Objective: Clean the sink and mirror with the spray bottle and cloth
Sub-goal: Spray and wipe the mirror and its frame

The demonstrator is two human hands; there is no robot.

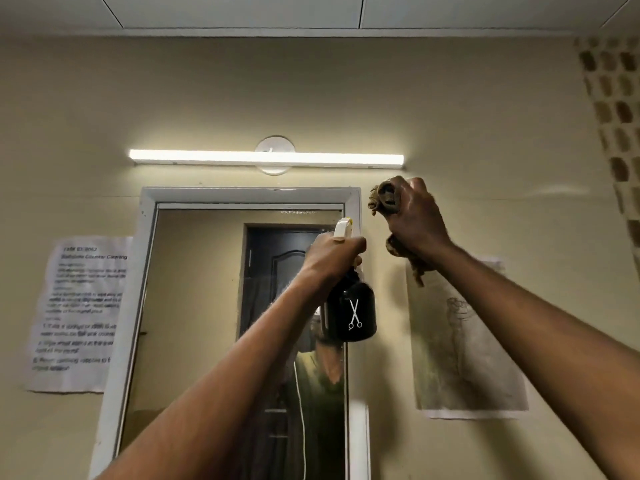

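Spray bottle (353, 311) is the black one with a white scissors logo and a white nozzle head, held up right in front of the mirror (207, 306), over the right edge of the glass. The person's left hand (332, 254) grips it around the neck, fingers curled tight round it just under the nozzle, which points toward the upper part of the mirror. Cloth (386, 197) is a brownish rag bunched in the right hand (415, 223), fingers closed around it in a fist, with bits sticking out above and hanging below. That hand is up and to the right of the mirror, against the wall near the frame's top right corner.

Mirror has a pale frame (252, 195) and reflects a dark door plus the person's torso. Above the mirror there's a lit tube light (266, 158). Left of the mirror a printed sheet (79, 313) is stuck on the wall, text too blurry to read. Right of the mirror hangs a faded drawing on paper (464, 341).
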